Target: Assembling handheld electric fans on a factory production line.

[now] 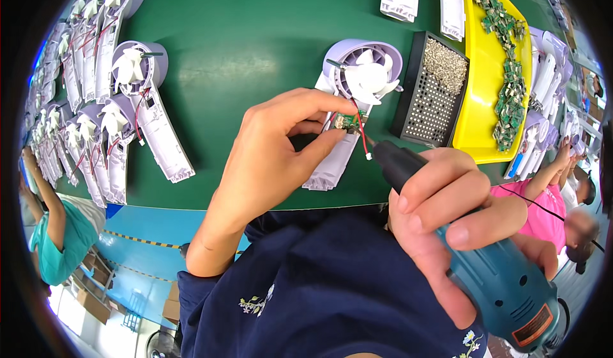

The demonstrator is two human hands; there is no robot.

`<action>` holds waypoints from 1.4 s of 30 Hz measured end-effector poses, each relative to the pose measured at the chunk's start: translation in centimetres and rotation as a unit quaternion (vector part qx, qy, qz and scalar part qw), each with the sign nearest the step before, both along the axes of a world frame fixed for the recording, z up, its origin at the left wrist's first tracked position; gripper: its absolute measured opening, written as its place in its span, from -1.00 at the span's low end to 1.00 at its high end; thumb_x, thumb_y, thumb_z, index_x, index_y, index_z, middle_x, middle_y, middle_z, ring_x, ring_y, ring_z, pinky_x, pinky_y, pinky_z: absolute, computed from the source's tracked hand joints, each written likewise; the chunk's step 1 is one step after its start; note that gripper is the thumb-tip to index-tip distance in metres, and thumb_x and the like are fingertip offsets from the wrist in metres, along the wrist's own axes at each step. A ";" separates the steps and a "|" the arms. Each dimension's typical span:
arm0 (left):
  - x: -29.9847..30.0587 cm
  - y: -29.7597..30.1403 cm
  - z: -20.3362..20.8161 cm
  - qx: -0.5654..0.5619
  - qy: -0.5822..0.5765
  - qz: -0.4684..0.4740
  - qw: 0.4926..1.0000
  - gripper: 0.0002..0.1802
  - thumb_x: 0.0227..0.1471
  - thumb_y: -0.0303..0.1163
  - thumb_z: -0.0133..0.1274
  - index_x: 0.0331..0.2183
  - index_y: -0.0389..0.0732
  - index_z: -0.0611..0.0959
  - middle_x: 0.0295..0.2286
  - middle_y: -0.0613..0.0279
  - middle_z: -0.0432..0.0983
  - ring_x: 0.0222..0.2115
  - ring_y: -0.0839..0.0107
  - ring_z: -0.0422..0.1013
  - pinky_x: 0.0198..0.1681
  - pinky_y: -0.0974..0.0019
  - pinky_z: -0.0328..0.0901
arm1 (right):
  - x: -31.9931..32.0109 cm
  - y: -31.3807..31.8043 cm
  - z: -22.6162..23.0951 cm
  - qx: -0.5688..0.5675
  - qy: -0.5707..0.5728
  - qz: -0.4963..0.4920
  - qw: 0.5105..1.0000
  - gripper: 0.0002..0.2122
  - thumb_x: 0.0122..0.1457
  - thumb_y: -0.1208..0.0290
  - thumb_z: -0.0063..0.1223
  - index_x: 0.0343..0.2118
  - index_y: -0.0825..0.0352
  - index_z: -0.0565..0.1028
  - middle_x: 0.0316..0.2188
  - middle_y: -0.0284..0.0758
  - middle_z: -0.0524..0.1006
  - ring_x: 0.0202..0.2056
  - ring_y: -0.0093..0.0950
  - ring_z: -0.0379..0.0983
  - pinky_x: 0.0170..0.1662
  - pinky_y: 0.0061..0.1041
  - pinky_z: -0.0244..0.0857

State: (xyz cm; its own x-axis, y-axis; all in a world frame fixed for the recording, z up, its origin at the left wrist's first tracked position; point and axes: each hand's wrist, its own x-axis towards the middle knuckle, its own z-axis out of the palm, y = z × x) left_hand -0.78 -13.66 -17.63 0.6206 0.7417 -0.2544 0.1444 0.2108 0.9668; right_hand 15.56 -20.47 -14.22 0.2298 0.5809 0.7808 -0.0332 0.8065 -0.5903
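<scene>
A small green circuit board (pixel 347 121) is pinched between the thumb and fingertips of my left hand (pixel 278 144), over the handle of a white and lavender fan housing (pixel 332 163). White fan blades (pixel 368 76) sit in the round head of that housing. A red wire (pixel 363 134) runs past the board to a small white plug. My right hand (pixel 453 224) is wrapped round a teal electric screwdriver (pixel 504 281) with a black nose. Its tip points left, close to the board; whether it touches cannot be made out.
Right of the housing stands a black screw tray (pixel 429 93) full of small screws. Beyond it is a yellow bin (pixel 479 103) of circuit boards (pixel 509 96). Several fan housings (pixel 156 125) lie at the left. People work at both sides, one in a pink top (pixel 533 211).
</scene>
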 end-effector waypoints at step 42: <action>0.0 -2.9 0.7 0.020 -0.085 0.129 0.988 -0.63 0.03 -0.67 0.20 -0.10 -0.35 0.51 -0.27 0.10 0.63 -0.29 0.43 0.59 -0.18 0.37 0.49 | -0.9 -3.4 -1.4 -0.587 0.280 0.042 0.759 -0.43 0.18 0.57 0.20 0.22 0.37 0.19 -0.24 -0.17 0.59 -0.58 -0.69 0.38 -0.59 -0.69 0.22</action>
